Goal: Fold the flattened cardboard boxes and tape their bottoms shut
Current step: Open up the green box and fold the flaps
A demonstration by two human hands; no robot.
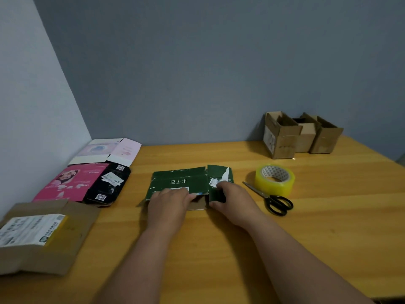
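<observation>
- I see my left hand lying palm down on the near left part of the green flattened box, its fingers lightly bent and pressing the card near a white label; I cannot tell whether any fingertip hooks under the edge.
- My right hand grips the narrower right-hand panel of the green flattened box, thumb on the near side and fingers curled over the top, by a torn white sticker.
- Between my two hands a brown inner flap of the green flattened box shows at its near edge.
- The green flattened box lies in the middle of the wooden table, printed side up, with white characters on its wide panel.
- Just right of the green flattened box lie black-handled scissors, blades pointing towards the box.
- Right of the green flattened box and touching the scissors' far side stands a roll of clear yellowish tape, lying flat.
- Far right of the green flattened box, against the grey wall, stand three folded brown boxes side by side, top flaps up.
- Left of the green flattened box lie a black flattened box and a pink flattened box, touching each other; beyond them a pale pink flattened box.
- Near left of the green flattened box, at the table's edge, lies a brown flattened box bearing a white shipping label.
</observation>
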